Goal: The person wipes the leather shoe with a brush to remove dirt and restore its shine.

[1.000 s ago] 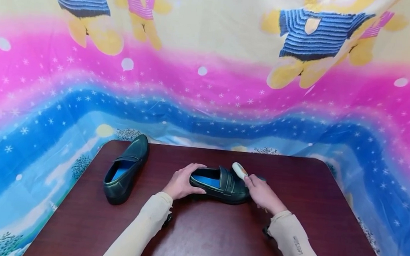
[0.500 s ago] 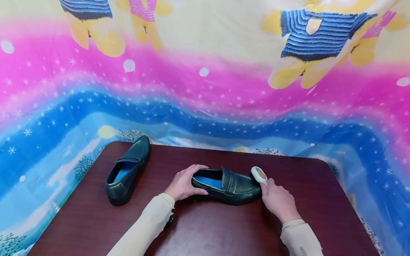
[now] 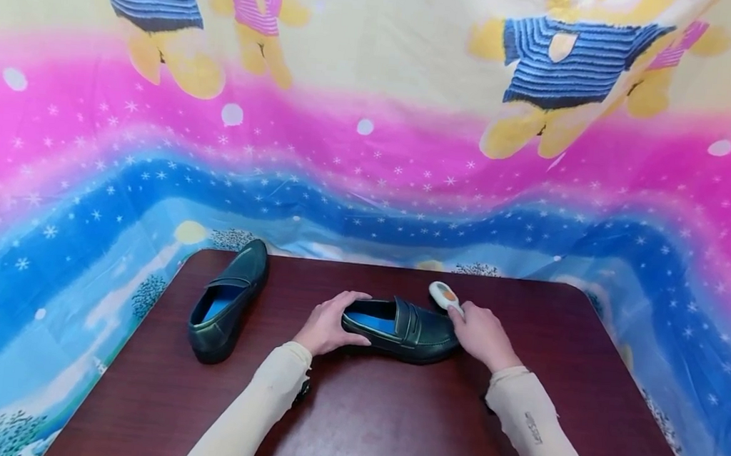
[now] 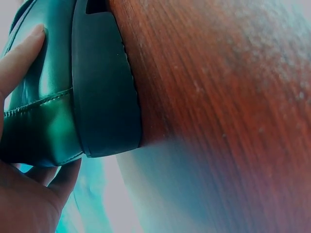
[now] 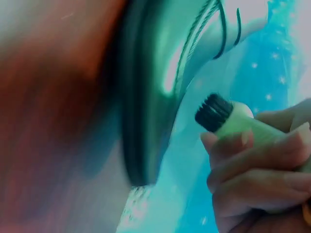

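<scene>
A dark green-black loafer [image 3: 424, 336] with a blue insole lies across the table, toe to the right. My left hand [image 3: 324, 325] grips its heel, thumb on the near side and fingers on the far side; the left wrist view shows the thumb pressed along the leather above the heel block [image 4: 104, 87]. In my right hand [image 3: 484, 336] is a small shoe brush [image 3: 442, 296] with a pale body, held near the toe. Its black bristles [image 5: 214, 112] appear apart from the shoe in the right wrist view, with the fingers curled round the body.
The matching loafer [image 3: 227, 303] stands at the left of the dark red-brown table [image 3: 350, 427], toe pointing to the back. A printed cloth [image 3: 371, 157] with bears and snowflakes hangs behind and around the table.
My right hand moved the brush right to the toe, then back left along the loafer's far side. My left hand keeps its hold on the heel.
</scene>
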